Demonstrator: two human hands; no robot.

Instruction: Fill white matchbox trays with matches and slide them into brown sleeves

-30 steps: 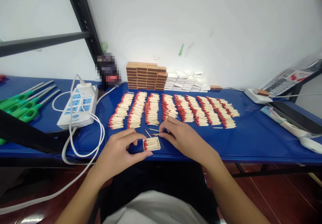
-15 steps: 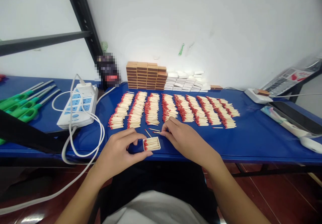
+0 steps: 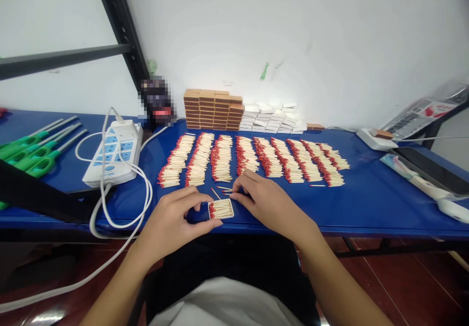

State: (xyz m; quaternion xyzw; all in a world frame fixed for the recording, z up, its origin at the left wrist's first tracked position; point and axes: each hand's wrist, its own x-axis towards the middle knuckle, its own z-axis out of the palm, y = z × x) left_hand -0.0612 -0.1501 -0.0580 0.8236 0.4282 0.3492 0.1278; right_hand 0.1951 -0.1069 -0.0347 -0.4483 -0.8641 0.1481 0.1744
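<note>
My left hand (image 3: 172,221) pinches a small white matchbox tray (image 3: 221,209) filled with red-tipped matches, holding it on the front of the blue table (image 3: 366,204). My right hand (image 3: 266,201) rests just right of the tray, its fingertips closed on loose matches (image 3: 224,190) lying beyond the tray. Several rows of red-tipped matches (image 3: 252,157) lie across the table behind my hands.
Stacked brown matchbox sleeves (image 3: 213,110) and white trays (image 3: 273,119) stand against the wall. A white power strip (image 3: 113,153) with looping cable lies left, green-handled screwdrivers (image 3: 34,150) farther left. A phone (image 3: 432,169) and another strip (image 3: 375,139) lie right. A black shelf frame (image 3: 117,23) rises at left.
My right hand's fingertips shifted slightly among the loose matches beside the tray. My left hand and the tray have stayed put.
</note>
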